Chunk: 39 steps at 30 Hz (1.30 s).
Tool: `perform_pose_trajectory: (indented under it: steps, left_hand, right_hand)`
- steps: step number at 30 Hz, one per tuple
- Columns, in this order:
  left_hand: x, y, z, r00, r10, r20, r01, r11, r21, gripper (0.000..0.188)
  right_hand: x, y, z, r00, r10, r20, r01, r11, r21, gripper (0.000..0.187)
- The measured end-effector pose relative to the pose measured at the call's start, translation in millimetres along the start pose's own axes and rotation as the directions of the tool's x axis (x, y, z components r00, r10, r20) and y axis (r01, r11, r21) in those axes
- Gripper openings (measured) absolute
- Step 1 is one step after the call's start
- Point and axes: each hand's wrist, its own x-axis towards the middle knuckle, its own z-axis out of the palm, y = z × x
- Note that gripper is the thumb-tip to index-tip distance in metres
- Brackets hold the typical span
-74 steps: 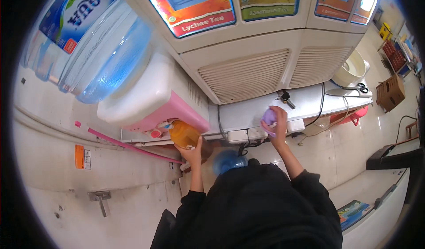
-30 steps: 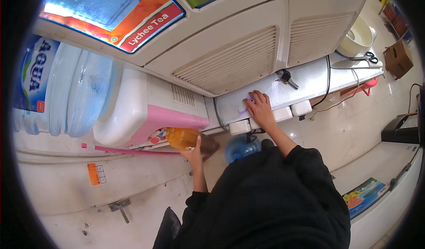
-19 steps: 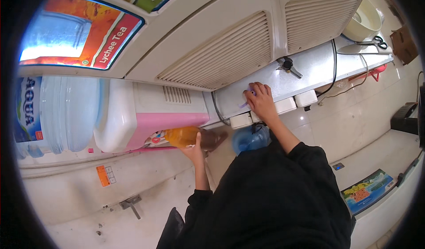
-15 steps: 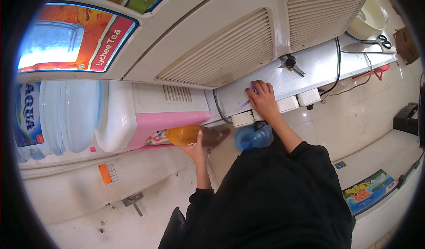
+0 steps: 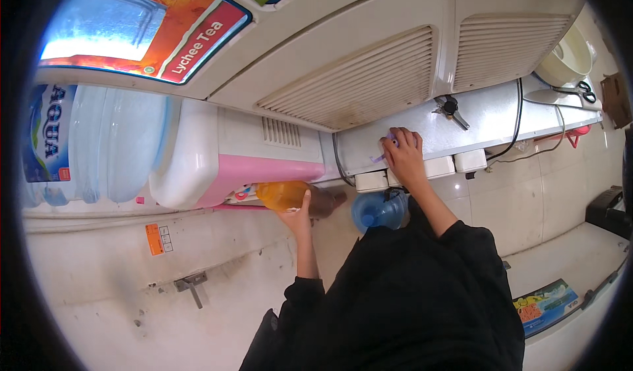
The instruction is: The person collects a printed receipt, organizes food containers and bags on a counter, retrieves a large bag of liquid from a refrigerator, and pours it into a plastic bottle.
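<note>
My left hand point(image 5: 298, 221) is wrapped round a bottle-shaped container with amber contents point(image 5: 282, 196), darker red-brown toward its right end. It is held in front of the pink-and-white water dispenser point(image 5: 264, 168). My right hand point(image 5: 407, 159) rests on the metal counter point(image 5: 481, 122), fingers curled over a small purple item point(image 5: 377, 158). Most of that item is under the fingers, so its kind is hidden. Beyond my right hand, a metal tap-like fitting with a black knob point(image 5: 450, 107) lies on the counter.
A large water jug point(image 5: 125, 143) sits on the dispenser at left. A drinks machine point(image 5: 349, 74) with vents overhangs the counter. White boxes point(image 5: 438, 167) line the counter's front edge, and a blue jug point(image 5: 379, 211) stands below. Scissors point(image 5: 583, 93) and a cream tub point(image 5: 567, 61) are at far right.
The view has shifted, so the surroundings sit differently in the picture. Both hands keep their places: the left on the amber container, the right over the purple item.
</note>
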Motion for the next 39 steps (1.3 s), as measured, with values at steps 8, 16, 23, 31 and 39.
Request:
perform_pose_trajectory:
  steps: [8,16,23,31,39]
  left_hand:
    - [1.4,-6.6,-2.1,1.0,0.005,-0.007,-0.004,1.0,0.025,0.089]
    - [-0.9,3.8,-0.4,1.0,-0.023,0.016,0.023,1.0,0.016,0.083]
    - [0.4,5.3,-1.3,0.999,-0.03,0.044,0.03,1.0,0.003,0.084]
    - [0.1,4.0,-2.4,0.997,-0.059,0.05,0.059,0.998,0.011,0.085]
    - [-1.9,9.6,0.8,0.998,-0.049,0.036,0.049,0.999,0.005,0.088]
  right_hand:
    - [0.3,-0.2,-2.3,1.0,0.003,0.0,-0.003,1.0,-0.011,0.024]
    - [-2.0,1.1,-0.1,1.0,0.005,-0.019,-0.005,1.0,-0.02,0.024]
    - [-0.7,1.0,-1.1,1.0,0.007,-0.024,-0.007,1.0,-0.003,0.025]
    - [0.2,0.0,-1.3,1.0,0.022,-0.01,-0.022,1.0,0.011,0.023]
    - [0.6,-0.2,-1.5,1.0,0.024,-0.005,-0.024,0.999,-0.022,0.022]
